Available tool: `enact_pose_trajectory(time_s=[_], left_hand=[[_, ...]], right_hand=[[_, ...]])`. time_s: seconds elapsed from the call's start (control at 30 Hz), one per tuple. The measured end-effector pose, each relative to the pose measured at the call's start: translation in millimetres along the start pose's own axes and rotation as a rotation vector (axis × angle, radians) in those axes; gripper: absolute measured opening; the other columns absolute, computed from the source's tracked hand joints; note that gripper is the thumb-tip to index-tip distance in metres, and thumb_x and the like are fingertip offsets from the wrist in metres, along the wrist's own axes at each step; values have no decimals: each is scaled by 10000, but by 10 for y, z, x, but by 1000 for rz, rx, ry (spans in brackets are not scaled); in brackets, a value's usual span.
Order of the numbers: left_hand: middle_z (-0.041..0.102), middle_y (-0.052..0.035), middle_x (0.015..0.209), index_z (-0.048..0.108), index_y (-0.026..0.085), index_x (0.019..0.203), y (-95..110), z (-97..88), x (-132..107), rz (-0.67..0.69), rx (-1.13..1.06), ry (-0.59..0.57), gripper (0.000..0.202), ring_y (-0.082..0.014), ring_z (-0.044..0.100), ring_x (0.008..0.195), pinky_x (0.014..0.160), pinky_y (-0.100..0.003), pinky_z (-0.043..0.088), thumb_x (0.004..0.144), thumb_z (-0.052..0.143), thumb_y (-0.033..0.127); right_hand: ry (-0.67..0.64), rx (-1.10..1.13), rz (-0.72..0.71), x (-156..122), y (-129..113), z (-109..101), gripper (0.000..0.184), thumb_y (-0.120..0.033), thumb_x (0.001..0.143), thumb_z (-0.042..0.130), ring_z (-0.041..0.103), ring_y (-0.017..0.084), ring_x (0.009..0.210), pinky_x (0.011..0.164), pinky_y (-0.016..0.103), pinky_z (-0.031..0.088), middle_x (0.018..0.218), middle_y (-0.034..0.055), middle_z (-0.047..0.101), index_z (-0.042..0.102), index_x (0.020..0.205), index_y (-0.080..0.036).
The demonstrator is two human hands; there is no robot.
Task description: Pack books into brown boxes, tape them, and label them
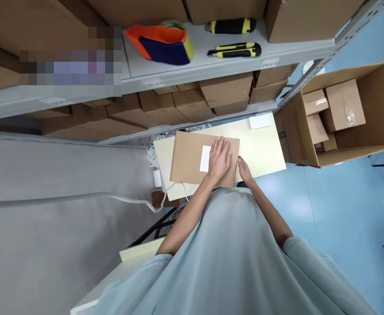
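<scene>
Left hand (219, 158) laid flat, right hand (244, 170) slightly curled, forearms (192, 208) bare

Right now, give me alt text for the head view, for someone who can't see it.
A person's left hand lies on a brown box with a white label, on a pale table, the right hand at the box's right edge. Two cutters lie on a shelf beyond; a carton of smaller boxes is at right.

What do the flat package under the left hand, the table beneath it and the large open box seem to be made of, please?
The flat package: probably matte cardboard, plain brown with crisp edges.
The table: smooth and pale, perhaps laminate or painted board; the view leaves it open.
The large open box: likely cardboard, dull brown with thin, stiff walls.
</scene>
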State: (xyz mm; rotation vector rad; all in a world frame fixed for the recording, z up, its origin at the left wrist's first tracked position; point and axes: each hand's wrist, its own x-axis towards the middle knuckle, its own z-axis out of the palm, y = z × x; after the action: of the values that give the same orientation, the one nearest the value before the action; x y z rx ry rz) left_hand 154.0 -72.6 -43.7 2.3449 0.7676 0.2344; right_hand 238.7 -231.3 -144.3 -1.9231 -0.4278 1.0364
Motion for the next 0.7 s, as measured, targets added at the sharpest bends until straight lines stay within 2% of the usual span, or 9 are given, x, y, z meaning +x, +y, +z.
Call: enact_pose_trajectory(time_s=[0.07, 0.13, 0.3, 0.4, 0.47, 0.6, 0.7], left_hand=[[352, -131, 1811, 490, 164, 1666, 75, 185, 45, 14, 27, -52, 582, -315, 180, 1732, 1408, -561, 195, 1114, 405, 331], [342, -139, 1812, 500, 158, 1662, 89, 331, 45, -13, 45, -78, 581, -319, 181, 1732, 1407, -584, 178, 1119, 374, 321], [341, -113, 1814, 540, 181, 1642, 42, 474, 2, -61, 66, -55, 566, -299, 174, 1734, 1410, -587, 161, 1123, 358, 317], [340, -104, 1815, 539, 192, 1645, 46, 485, 10, -79, 72, -42, 566, -293, 179, 1733, 1411, -587, 158, 1118, 367, 309], [337, -101, 1816, 531, 194, 1652, 59, 497, 22, -86, 78, -39, 572, -295, 175, 1734, 1411, -594, 156, 1112, 372, 300], [338, -97, 1816, 529, 200, 1655, 78, 524, 46, -84, 96, -42, 580, -302, 174, 1734, 1410, -596, 166, 1096, 396, 278], [346, -95, 1815, 530, 209, 1652, 87, 526, 60, -84, 118, -42, 580, -303, 190, 1731, 1407, -593, 185, 1086, 418, 262]], right_hand=[[32, 187, 74, 89, -33, 102, 1026, -922, 990, 300, 358, 275, 1675, 1414, 462, 211, 1757, 81, 461, 466, 1698, -198], [27, 284, 78, 221, -98, 139, 1076, -951, 970, 300, 302, 259, 1700, 1426, 447, 171, 1794, 66, 392, 430, 1718, -188], [2, 355, 32, 667, -284, 3, 1044, -945, 984, 284, 278, 228, 1709, 1426, 410, 155, 1804, 34, 377, 436, 1714, -214], [-21, 303, 37, 900, -381, -127, 1105, -986, 951, 273, 329, 250, 1688, 1418, 400, 176, 1777, 67, 430, 498, 1675, -182], [-65, 255, 26, 1026, -440, -213, 1136, -1007, 934, 247, 405, 278, 1649, 1404, 408, 223, 1719, 96, 518, 582, 1611, -159], [-201, 158, 25, 1277, -544, -383, 1120, -1009, 937, 201, 591, 328, 1493, 1348, 443, 342, 1511, 127, 713, 773, 1385, -156], [-312, 90, 6, 1448, -596, -485, 1085, -992, 952, 227, 621, 342, 1460, 1346, 464, 336, 1454, 142, 747, 823, 1293, -151]])
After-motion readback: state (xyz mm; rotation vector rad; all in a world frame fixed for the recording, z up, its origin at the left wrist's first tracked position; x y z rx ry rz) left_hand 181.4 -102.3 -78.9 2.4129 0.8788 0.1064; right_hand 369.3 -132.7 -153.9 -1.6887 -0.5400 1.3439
